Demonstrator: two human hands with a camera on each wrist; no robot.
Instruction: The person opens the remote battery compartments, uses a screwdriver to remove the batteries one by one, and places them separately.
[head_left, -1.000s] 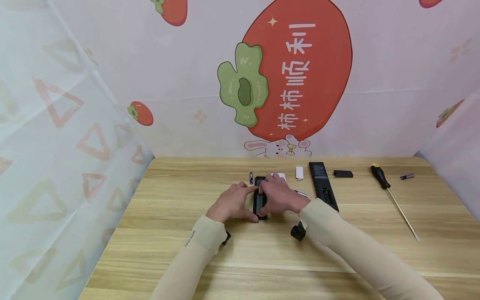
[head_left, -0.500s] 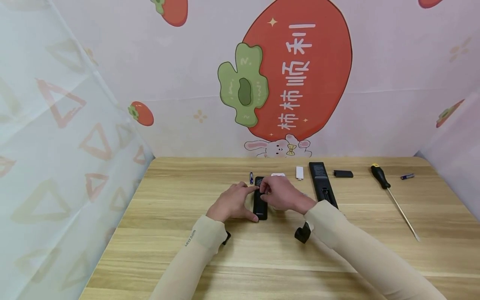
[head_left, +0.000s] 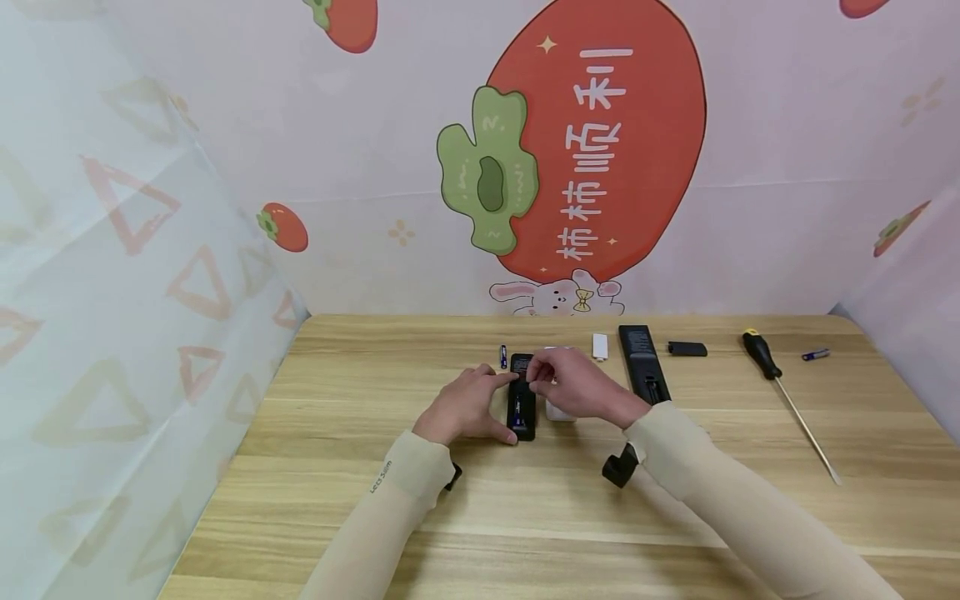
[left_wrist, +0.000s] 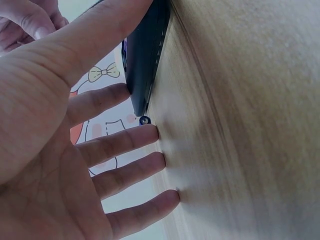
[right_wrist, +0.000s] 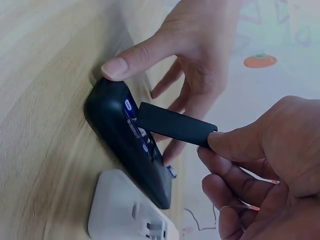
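Note:
A black remote control [head_left: 528, 425] lies on the table, back side up. Its battery compartment is uncovered, with blue batteries [head_left: 517, 410] inside. My left hand [head_left: 467, 404] rests beside it, the thumb touching the near end and the straight index finger touching its left side; the other fingertips rest on the table in the left wrist view. My right hand [head_left: 577, 383] pinches a black battery cover [right_wrist: 172, 124] between thumb and index finger. In the right wrist view, the cover is held tilted at the compartment; whether it touches the remote I cannot tell.
A white object with a slotted recess [right_wrist: 125, 210] lies right of the remote. Also around are a loose battery [head_left: 503, 357], a small white cover [head_left: 600, 347], a second black remote [head_left: 639, 354], another black cover [head_left: 687, 348], a screwdriver [head_left: 763, 357] and a battery [head_left: 816, 354] farther right.
My right hand has lifted the cover off the remote and drawn back to the right, exposing the batteries. The left hand has stayed in place.

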